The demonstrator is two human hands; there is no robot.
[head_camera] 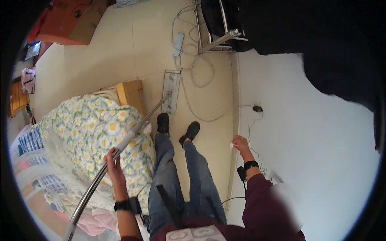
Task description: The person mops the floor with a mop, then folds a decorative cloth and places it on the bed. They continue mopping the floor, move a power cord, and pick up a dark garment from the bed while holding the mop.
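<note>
My left hand (113,161) is closed around the metal pole of a flat mop (171,92), just below a light grey sleeve on the pole. The mop's rectangular head lies on the tiled floor, in front of my black shoes. My right hand (240,144) is raised near the wall on the right, its fingers pinched on a small white thing (232,145) that is too small to identify. Straps with small black devices sit on both wrists.
A bed with a daisy-print quilt (113,126) fills the left side. Ahead lie a grey cable (193,113) and a power strip (178,44). A metal rack (218,37) bears dark cloth at upper right. A cardboard box (71,24) stands upper left; a plug (257,108) is on the wall.
</note>
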